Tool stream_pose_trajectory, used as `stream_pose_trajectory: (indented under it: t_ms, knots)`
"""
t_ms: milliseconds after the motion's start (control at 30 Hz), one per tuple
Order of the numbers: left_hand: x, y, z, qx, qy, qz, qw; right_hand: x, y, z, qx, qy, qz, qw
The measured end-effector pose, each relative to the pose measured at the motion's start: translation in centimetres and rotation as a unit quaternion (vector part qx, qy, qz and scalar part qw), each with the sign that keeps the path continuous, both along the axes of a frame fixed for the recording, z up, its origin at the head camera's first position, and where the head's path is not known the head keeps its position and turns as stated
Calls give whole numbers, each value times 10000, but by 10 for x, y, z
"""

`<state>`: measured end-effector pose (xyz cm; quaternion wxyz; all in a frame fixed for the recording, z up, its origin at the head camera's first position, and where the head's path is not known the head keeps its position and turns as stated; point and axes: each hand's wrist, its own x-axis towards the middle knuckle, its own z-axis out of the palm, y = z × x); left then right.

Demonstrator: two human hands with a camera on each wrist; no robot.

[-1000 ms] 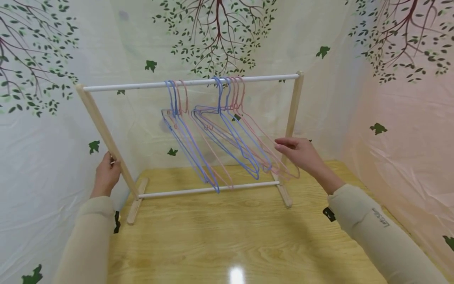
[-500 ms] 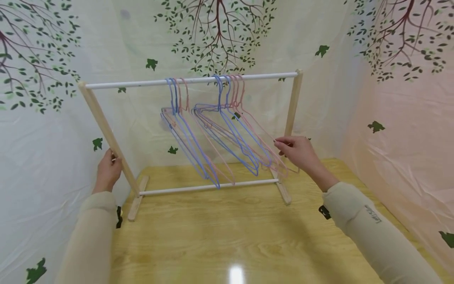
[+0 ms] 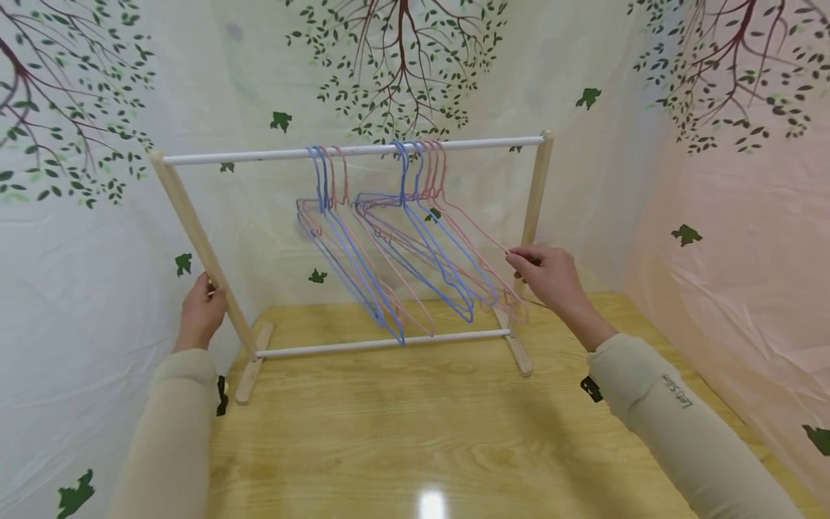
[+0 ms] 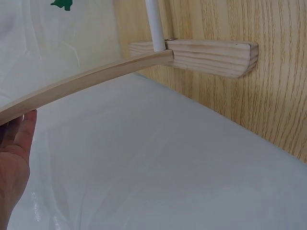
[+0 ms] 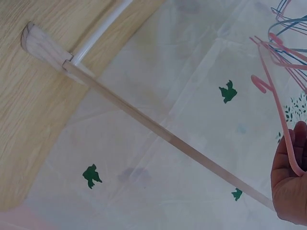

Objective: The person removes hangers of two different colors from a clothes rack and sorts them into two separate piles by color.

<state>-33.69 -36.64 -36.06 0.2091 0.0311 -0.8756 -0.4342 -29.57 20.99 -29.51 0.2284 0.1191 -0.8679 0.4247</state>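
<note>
My left hand [image 3: 203, 311] holds the left wooden post [image 3: 201, 249] of a small clothes rack, its fingers at the post's edge in the left wrist view. My right hand [image 3: 547, 277] pinches the sloping arm of the outermost pink hanger [image 3: 476, 229] on the right. In the right wrist view that pink hanger [image 5: 279, 108] runs down into the palm. Blue hangers [image 3: 447, 252] and other pink ones hang beside it from the white top rail [image 3: 259, 156]. A second group of blue and pink hangers [image 3: 353, 252] hangs left of centre.
The rack's wooden feet [image 3: 519, 356] stand on a wood-grain table [image 3: 389, 432]. A white lower rail [image 3: 311, 349] joins the two sides. Behind and beside it hang pale sheets [image 3: 603, 194] with printed branches and leaves.
My right fingers have closed on the pink hanger's arm, and its outer end has lifted slightly. My left hand stays at the post. The view has shifted a little.
</note>
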Motion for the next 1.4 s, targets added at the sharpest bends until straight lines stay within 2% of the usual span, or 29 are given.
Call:
stream_pose_trajectory:
  t_ms: [267,533,767,1033,1233,1400]
  knots:
    - [1,1,-2,-101,38,-3,9999,-2,2,2,-186,678,-148,9974]
    - [3,3,1,44,85,103,9999,-4,14,0,-330,1211,-389,9913]
    - [3,4,2,158,-116,-83,9998,0,31,-8,-313,1632,-469,9850]
    - [1,3,1,-38,-15,37,10000,11,53,-16,-555,1511,-543,9855]
    - [4,4,2,-101,102,86,9999,21,72,-25,-478,1431,-666,9863]
    - [4,5,3,-32,-45,90,9999,28,84,-33,-423,1406,-659,9870]
